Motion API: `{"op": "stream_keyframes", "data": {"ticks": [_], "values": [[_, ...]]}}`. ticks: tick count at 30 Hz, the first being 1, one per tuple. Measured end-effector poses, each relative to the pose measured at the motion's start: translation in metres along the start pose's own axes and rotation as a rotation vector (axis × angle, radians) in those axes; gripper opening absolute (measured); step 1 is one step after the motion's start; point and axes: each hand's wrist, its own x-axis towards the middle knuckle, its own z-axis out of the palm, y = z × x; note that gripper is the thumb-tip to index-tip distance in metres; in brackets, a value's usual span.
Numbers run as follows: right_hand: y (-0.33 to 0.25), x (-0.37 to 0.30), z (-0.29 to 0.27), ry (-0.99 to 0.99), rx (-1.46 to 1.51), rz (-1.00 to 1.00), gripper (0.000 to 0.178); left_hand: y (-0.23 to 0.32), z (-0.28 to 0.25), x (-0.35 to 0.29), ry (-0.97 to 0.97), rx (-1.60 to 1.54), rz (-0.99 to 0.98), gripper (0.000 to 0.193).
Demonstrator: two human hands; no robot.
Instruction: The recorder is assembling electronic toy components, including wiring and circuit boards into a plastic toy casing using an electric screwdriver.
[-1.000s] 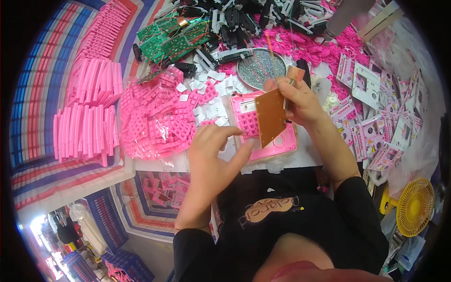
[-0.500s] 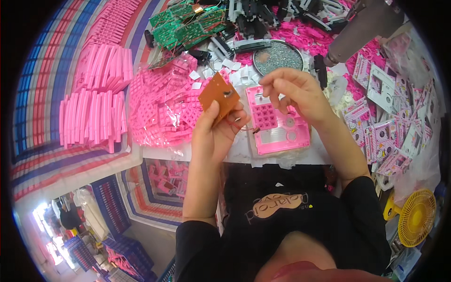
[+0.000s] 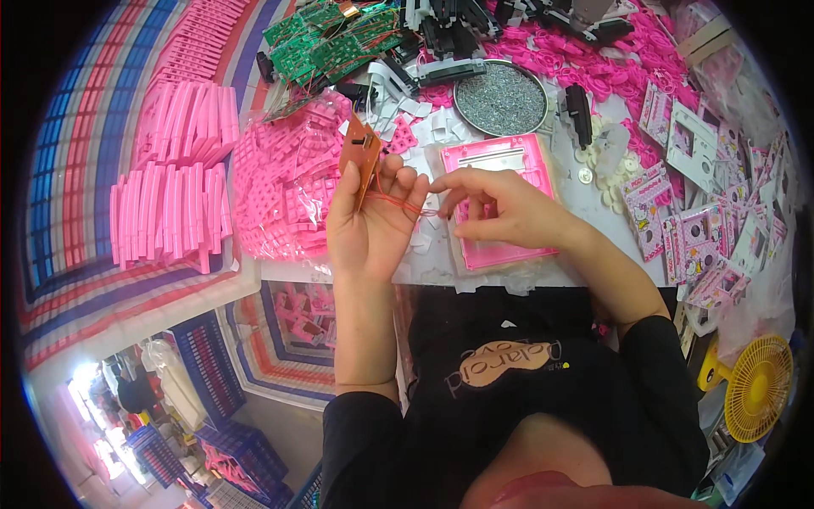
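My left hand [image 3: 370, 225] is closed on the edge of a brown circuit board [image 3: 360, 153], tilted up with a small dark component on its face. Thin red wires [image 3: 398, 202] run from the board across the left fingers to my right hand [image 3: 509, 212]. The right fingers are curled at the wires' far end; what sits at their tips is partly hidden. Below and behind the right hand, a pink plastic case half [image 3: 543, 154] lies open side up on clear wrap, its middle covered by that hand.
Bagged pink keypads [image 3: 284, 187] and stacked pink strips [image 3: 170, 212] are at left. Green circuit boards [image 3: 331, 47], black parts [image 3: 445, 25] and a round tray of screws [image 3: 500, 97] stand behind. Printed panels [image 3: 695, 237] and a yellow fan [image 3: 757, 390] are at right.
My right hand has come down and left to the wires. The left hand has shifted left, turning the board more edge-on. The grey tool at upper right has mostly left view.
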Motion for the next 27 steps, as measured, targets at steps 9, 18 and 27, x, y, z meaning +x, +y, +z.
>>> {"op": "stream_keyframes", "data": {"ticks": [9, 18, 27], "values": [[0.01, -0.006, 0.012, -0.048, 0.433, 0.075, 0.033, -0.001, 0.025, 0.001, -0.02, 0.003, 0.044, 0.037], [-0.017, -0.037, 0.029, 0.017, 0.407, -0.033, 0.02, -0.002, 0.049, -0.015, -0.017, 0.245, 0.161, 0.039], [-0.046, -0.021, 0.027, 0.215, 0.223, -0.163, 0.02, -0.044, 0.053, -0.016, 0.036, 0.761, 0.359, 0.042]]}}
